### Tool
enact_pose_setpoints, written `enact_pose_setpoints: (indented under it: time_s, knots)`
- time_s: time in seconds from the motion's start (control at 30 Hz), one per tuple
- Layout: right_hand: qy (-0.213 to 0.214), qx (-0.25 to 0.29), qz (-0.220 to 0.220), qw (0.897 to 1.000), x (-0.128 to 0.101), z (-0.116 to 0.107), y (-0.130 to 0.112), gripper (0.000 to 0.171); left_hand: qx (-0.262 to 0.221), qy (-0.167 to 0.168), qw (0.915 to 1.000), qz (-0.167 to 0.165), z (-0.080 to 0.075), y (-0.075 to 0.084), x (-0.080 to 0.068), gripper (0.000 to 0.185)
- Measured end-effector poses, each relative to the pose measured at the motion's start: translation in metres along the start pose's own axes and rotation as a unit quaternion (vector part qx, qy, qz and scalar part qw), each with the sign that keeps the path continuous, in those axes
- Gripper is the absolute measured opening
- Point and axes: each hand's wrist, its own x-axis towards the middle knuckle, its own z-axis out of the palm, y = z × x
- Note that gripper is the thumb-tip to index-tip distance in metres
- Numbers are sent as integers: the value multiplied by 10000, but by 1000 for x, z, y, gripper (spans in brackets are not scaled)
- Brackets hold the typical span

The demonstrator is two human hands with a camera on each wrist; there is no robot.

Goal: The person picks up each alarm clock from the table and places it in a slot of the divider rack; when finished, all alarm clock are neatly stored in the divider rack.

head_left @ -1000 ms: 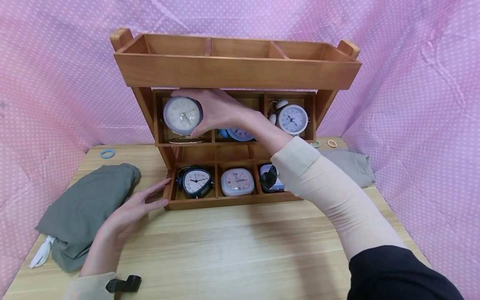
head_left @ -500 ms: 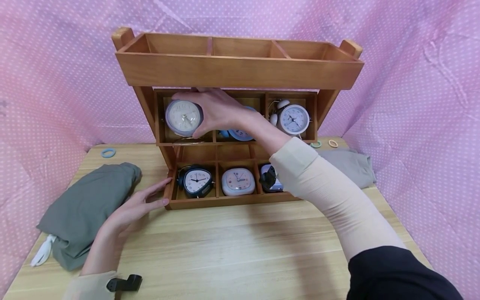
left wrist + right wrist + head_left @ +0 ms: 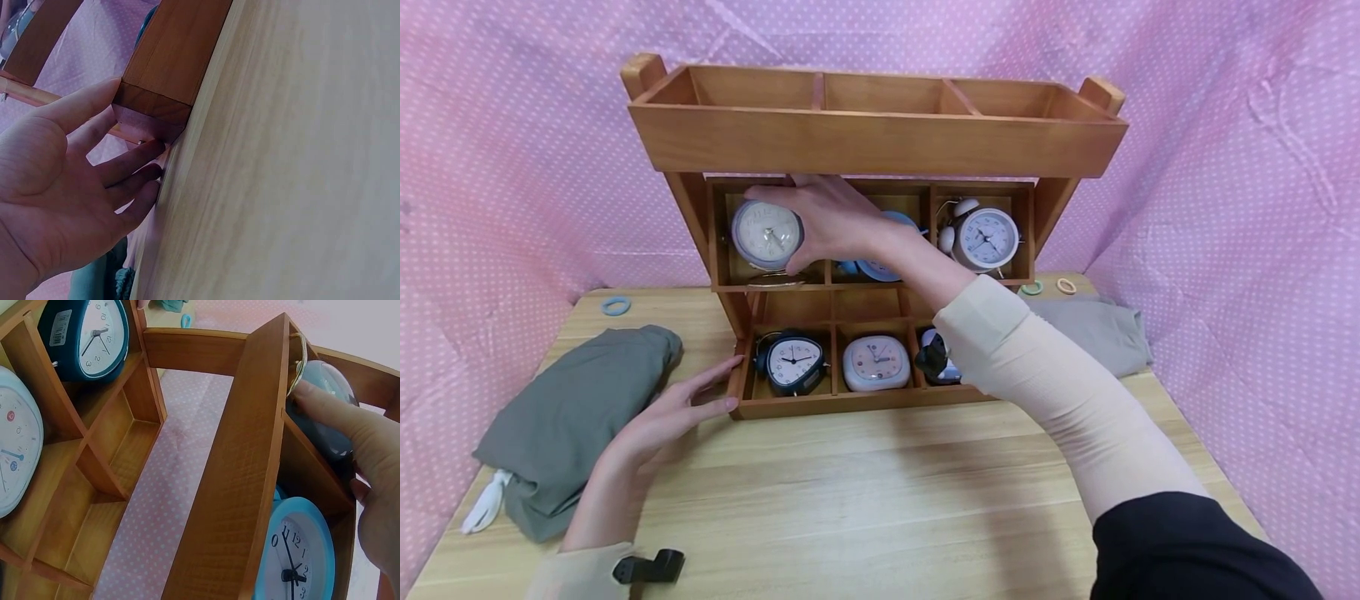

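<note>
My right hand (image 3: pixel 838 218) grips a round pale clock (image 3: pixel 766 233) in the left compartment of the middle tier. Its thumb and fingers reach around the clock's right side and top. In the right wrist view the thumb lies against the clock (image 3: pixel 328 403), near a gold wire loop (image 3: pixel 301 365) at the compartment's edge. With fingers extended, my left hand (image 3: pixel 662 414) touches the left end of the wooden shelf (image 3: pixel 872 142) at its lowest tier. Partly hidden by the right arm, a blue alarm clock (image 3: pixel 876 269) occupies the middle compartment. To its right stands a white twin-bell alarm clock (image 3: pixel 988 239).
Along the bottom tier sit a dark triangular clock (image 3: pixel 794 363), a white rounded clock (image 3: pixel 876 364) and a partly hidden purple clock (image 3: pixel 953 372). A grey-green drawstring bag (image 3: pixel 580 425) lies left, a grey cloth (image 3: pixel 1093 333) right. Small rings (image 3: pixel 616 306) rest on the tabletop.
The right hand and round clock have shifted slightly, and the clock's gold loop sits lower behind the compartment's front edge. The left hand has stayed at the shelf's end.
</note>
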Motion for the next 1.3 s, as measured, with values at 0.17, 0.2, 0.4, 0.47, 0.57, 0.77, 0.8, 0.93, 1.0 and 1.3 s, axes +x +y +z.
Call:
enact_pose_setpoints:
  time_s: [0.17,0.2,0.4,0.47,0.57,0.77,0.8,0.93,1.0,1.3]
  knots:
    - [-229,-297,256,9990,1,-1,-4,101,9,8,10000,3,0,0,0,75]
    - [-266,-344,290,9986,1,-1,-4,101,16,11,10000,5,0,-1,0,75]
    - [-464,-624,444,9960,1,-3,-7,103,41,21,10000,-3,0,-1,0,75]
    - [-484,-697,451,9954,1,-3,-8,103,52,24,10000,1,0,0,0,75]
    - [-507,-788,444,9946,1,-3,-8,103,62,30,10000,17,0,0,-1,75]
    - [-575,-871,426,9936,1,-4,-9,106,63,36,10000,33,0,0,-1,75]
    - [-582,-872,423,9936,1,-4,-9,106,68,36,10000,31,0,0,-1,75]
    - [-589,-813,404,9941,1,-4,-9,107,78,38,10000,38,0,1,-1,75]
    - [-567,-678,411,9952,0,-5,-8,106,73,38,10000,47,1,1,-1,75]
    - [-115,93,199,9997,-12,-6,-3,88,76,26,10000,42,1,0,1,75]
